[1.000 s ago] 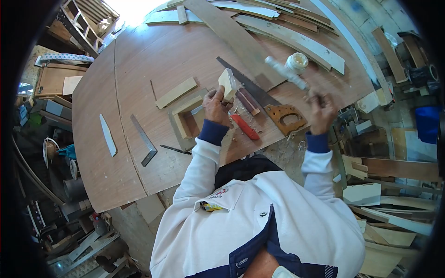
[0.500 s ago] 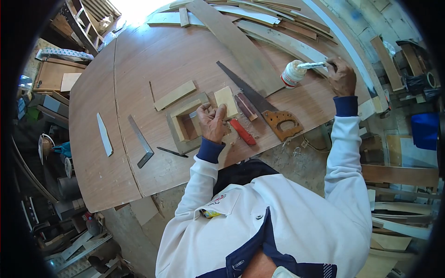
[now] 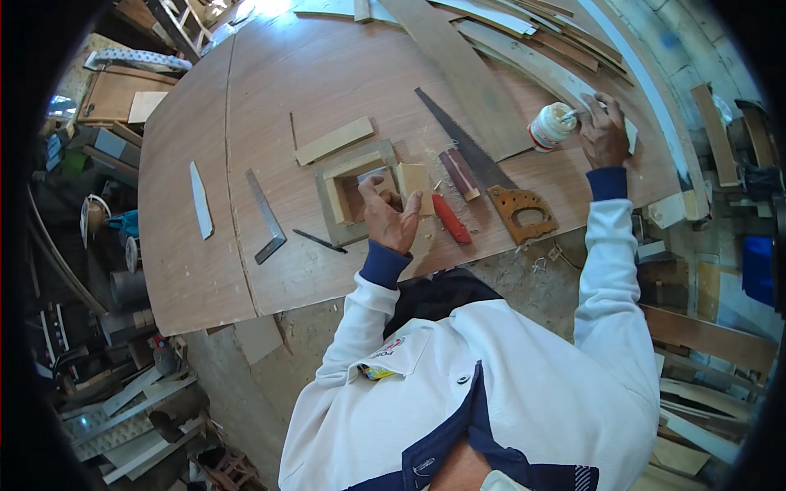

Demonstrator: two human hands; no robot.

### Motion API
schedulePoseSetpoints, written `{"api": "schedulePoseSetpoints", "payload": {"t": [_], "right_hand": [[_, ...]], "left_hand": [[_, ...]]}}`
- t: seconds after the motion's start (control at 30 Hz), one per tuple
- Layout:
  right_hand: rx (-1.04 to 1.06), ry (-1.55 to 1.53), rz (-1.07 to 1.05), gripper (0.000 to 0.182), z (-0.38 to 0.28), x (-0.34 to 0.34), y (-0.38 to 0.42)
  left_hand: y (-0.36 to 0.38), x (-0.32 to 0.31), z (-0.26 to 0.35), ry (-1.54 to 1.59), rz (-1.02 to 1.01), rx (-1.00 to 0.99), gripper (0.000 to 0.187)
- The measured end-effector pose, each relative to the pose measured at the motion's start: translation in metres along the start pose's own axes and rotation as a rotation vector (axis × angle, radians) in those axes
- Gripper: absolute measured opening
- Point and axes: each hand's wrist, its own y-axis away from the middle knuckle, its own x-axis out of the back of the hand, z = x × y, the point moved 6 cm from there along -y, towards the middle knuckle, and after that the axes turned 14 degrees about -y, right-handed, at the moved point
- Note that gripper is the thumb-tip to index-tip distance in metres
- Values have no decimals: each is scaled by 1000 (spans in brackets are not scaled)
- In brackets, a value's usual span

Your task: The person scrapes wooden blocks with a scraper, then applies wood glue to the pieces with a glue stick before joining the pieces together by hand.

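Note:
My left hand [image 3: 391, 216] is closed on a small pale wooden block [image 3: 413, 182], with the thumb against its near side. Just left of that hand, a small open wooden frame [image 3: 337, 199] lies on a flat board [image 3: 358, 238]. At the right, my right hand [image 3: 604, 135] pinches a whitish glue-smeared stick [image 3: 572, 116]. Its tip is in the mouth of a white jar with a red label [image 3: 547, 131], which holds a pale paste. The fingers partly cover the stick.
Around the frame on the wooden table [image 3: 188, 282] lie a handsaw [image 3: 524, 214], a red-handled tool [image 3: 450, 219], a chisel-like wooden handle [image 3: 458, 173], a pencil [image 3: 319, 240], a try square [image 3: 267, 219], a white strip [image 3: 201, 200] and a loose wood strip [image 3: 334, 141]. Long boards [image 3: 471, 90] cover the far right.
My right hand has brought the stick's tip down into the jar's mouth. My left hand keeps the block but has turned it slightly. The whole view has shifted a little.

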Motion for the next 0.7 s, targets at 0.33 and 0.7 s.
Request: {"api": "schedulePoseSetpoints", "payload": {"t": [0.33,0.7], "right_hand": [[-114,-679,-300,18,-121,-58,89],[-234,-899,-389,15,-162,-95,140]], "left_hand": [[-10,8,-14,-408,26,64,60],[-20,3,-8,-565,40,46,61]]}}
